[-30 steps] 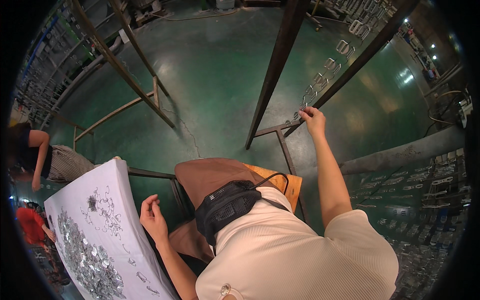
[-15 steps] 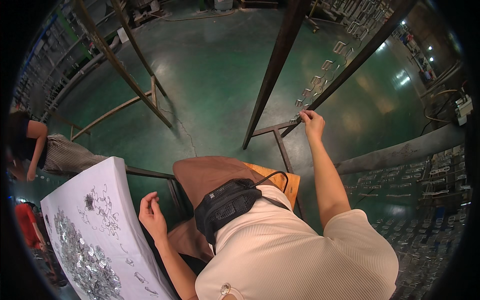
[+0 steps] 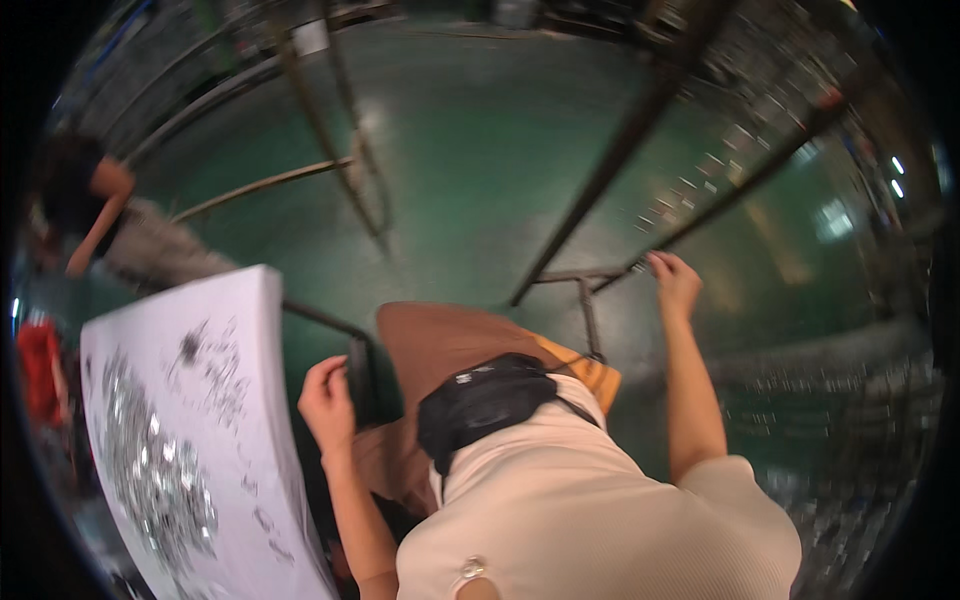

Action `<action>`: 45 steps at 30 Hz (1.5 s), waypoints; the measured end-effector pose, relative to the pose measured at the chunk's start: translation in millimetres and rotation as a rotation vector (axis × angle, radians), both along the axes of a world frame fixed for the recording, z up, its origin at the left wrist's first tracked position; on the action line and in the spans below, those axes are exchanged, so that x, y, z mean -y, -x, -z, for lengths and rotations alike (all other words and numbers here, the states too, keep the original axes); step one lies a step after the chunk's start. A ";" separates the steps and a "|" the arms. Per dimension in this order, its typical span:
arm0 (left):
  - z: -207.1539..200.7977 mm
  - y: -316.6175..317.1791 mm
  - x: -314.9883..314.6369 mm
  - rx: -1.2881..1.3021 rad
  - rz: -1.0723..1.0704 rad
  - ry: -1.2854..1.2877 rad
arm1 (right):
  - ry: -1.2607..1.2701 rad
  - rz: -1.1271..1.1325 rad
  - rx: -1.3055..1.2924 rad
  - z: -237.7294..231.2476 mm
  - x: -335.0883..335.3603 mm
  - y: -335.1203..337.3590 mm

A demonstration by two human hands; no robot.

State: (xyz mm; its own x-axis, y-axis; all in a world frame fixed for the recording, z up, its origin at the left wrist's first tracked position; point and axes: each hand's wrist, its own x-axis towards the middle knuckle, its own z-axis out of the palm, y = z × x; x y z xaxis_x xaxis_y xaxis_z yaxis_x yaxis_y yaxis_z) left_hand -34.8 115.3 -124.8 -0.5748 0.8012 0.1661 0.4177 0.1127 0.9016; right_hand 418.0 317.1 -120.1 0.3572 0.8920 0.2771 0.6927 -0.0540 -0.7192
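My right hand [image 3: 677, 283] reaches forward at the right, thumb and fingers pinched at the low end of a hanging strand of small metal buckles [image 3: 690, 187]. That strand runs up beside a dark metal post; blur hides exactly which piece the fingertips grip. Beside the white table's edge, my left hand [image 3: 328, 402] is raised with its fingers curled together. Whatever its fingertips may hold is too small and smeared to name. On the white-covered table [image 3: 255, 330] lie a heap of shiny metal buckles [image 3: 150, 465] and a scatter of thin wire hooks [image 3: 215, 375].
Dark metal posts [image 3: 625, 150] stand ahead, joined by a low crossbar. Another frame [image 3: 265, 188] is at the upper left. Rows of hanging metal pieces [image 3: 830, 415] fill the right side. At the left are a person in dark clothing [image 3: 85, 200] and one in red [image 3: 40, 375].
The whole view has shifted and blurred, with the table and posts displaced. My right hand stays at the strand's low end. The fingers of my left hand look more curled.
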 end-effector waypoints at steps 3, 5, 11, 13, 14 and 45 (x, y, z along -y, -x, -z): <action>-13.7 -12.3 -5.1 -0.059 -0.022 0.014 | 0.029 -0.115 0.013 -29.9 17.0 15.9; -12.0 -8.7 2.5 -0.062 -0.057 0.001 | 0.050 -0.251 -0.015 -36.5 23.3 37.7; -6.5 6.2 39.4 -0.056 -0.220 -0.124 | 0.050 -0.619 -0.239 -42.4 -10.9 128.5; -14.1 24.5 60.7 -0.086 -0.369 -0.107 | 0.024 -0.750 -0.209 -59.9 -15.1 173.5; -18.7 38.4 72.9 -0.066 -0.475 -0.063 | 0.004 -0.838 -0.280 -67.8 -14.6 202.2; -88.4 180.4 190.3 0.280 -0.814 -0.186 | 0.217 -2.083 -0.271 -88.7 186.2 586.4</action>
